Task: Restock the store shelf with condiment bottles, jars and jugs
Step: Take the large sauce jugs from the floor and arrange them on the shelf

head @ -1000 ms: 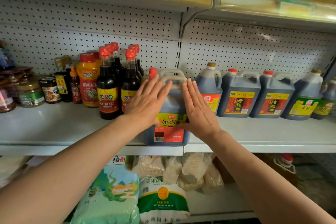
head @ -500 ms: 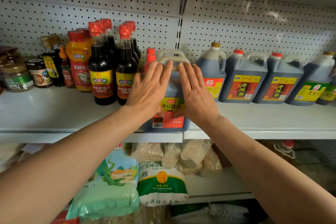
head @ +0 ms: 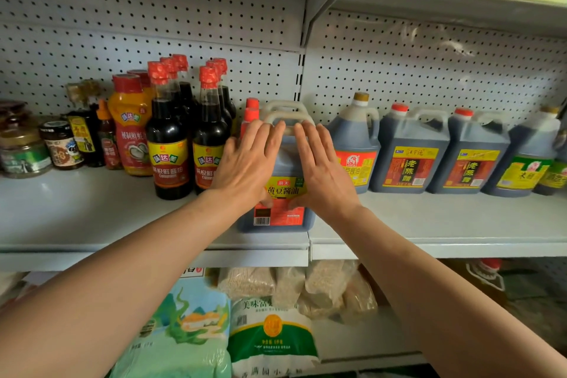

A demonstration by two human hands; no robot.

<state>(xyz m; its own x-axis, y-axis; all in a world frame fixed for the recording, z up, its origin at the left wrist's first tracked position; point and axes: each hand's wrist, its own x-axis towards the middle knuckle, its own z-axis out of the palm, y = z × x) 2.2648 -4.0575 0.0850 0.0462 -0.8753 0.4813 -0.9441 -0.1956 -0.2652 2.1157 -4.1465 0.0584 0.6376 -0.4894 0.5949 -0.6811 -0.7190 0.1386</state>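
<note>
A dark soy sauce jug [head: 282,212] with a yellow and red label stands near the front edge of the white shelf [head: 92,209]. A second jug's handle [head: 283,106] shows right behind it. My left hand [head: 245,163] lies flat against the jug's front on the left side, fingers straight and reaching its handle. Beside it, my right hand [head: 322,169] presses flat on the right side of the same jug. Both thumbs touch the label.
Tall red-capped soy bottles [head: 168,144] and an orange bottle [head: 130,126] stand left of the jug, with jars [head: 61,144] further left. Several dark jugs [head: 411,150] line the shelf to the right. Bags of rice and noodles [head: 270,337] fill the shelf below.
The jug has slid a little further back on the shelf under both flat hands. My fingers have crept up to its handle.
</note>
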